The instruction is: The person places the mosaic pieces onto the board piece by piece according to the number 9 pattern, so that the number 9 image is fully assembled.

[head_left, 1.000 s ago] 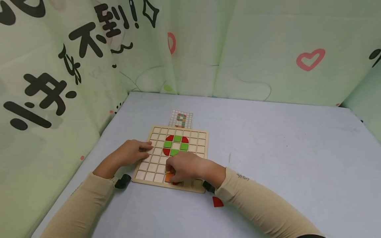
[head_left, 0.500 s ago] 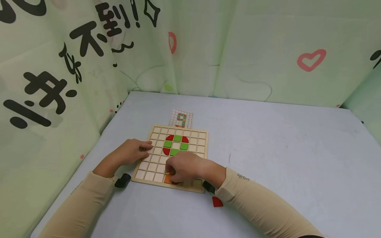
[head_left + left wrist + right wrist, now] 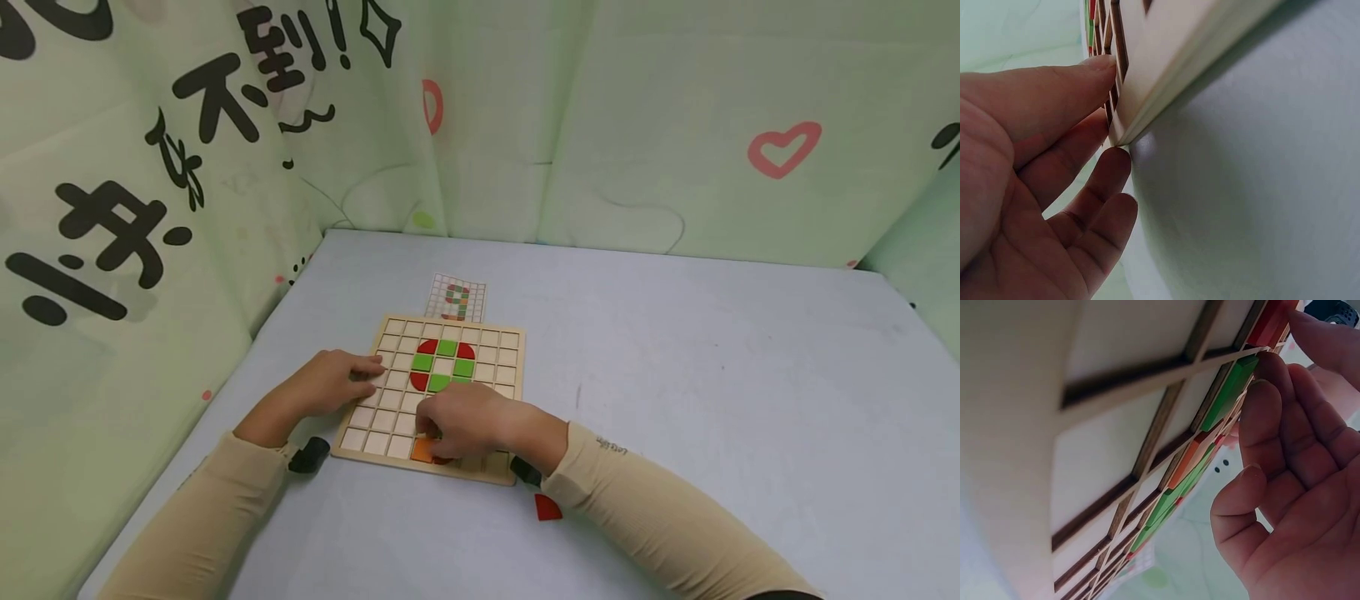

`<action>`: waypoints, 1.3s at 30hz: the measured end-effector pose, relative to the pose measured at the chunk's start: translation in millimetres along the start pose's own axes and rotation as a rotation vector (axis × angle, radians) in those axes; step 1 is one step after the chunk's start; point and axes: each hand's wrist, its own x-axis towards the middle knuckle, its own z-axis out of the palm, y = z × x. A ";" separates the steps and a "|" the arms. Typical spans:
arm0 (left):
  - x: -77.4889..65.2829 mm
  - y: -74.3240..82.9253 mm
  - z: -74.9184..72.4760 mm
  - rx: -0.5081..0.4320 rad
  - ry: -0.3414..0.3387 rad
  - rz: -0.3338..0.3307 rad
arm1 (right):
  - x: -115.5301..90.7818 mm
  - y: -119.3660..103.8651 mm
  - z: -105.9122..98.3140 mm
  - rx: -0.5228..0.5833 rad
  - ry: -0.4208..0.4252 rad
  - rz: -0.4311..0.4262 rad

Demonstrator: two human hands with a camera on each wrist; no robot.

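Observation:
My left hand (image 3: 330, 385) rests at the left rim of a wooden grid board (image 3: 480, 479), its thumb and index fingertips touching the edge in the left wrist view. My right hand (image 3: 468, 421) is over the board's lower middle, fingers bent. In the right wrist view its thumb and index fingertip meet at a red tile (image 3: 1268, 324). An orange square tile (image 3: 422, 451) lies in the bottom row beside the thumb. Just above that red tile sits a green tile (image 3: 1229, 394). Farther up are more green tiles (image 3: 464, 368) and red rounded tiles (image 3: 427, 347).
A printed pattern card (image 3: 457, 297) sticks out beyond the board's far edge. One loose red tile (image 3: 548, 507) lies on the table near my right sleeve. Behind the pale table (image 3: 712, 375) hangs a green curtain (image 3: 637, 125).
The orange tile has shifted slightly left and toward me, and lies flatter in the bottom row. My right hand has barely moved, and my left hand stays at the rim.

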 end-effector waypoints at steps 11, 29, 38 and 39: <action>0.5 -0.8 -0.3 0.004 0.003 0.017 | 2.2 -3.4 -0.4 -0.029 -0.010 0.015; -1.3 -0.2 0.1 -0.009 0.005 0.022 | -5.9 4.6 -4.1 0.099 -0.006 -0.019; 0.2 -1.9 1.4 -0.010 0.003 0.018 | -22.0 16.8 -9.4 0.171 0.039 -0.053; 0.2 -1.9 1.4 -0.008 0.004 0.021 | -24.4 18.3 -9.7 0.180 0.044 -0.055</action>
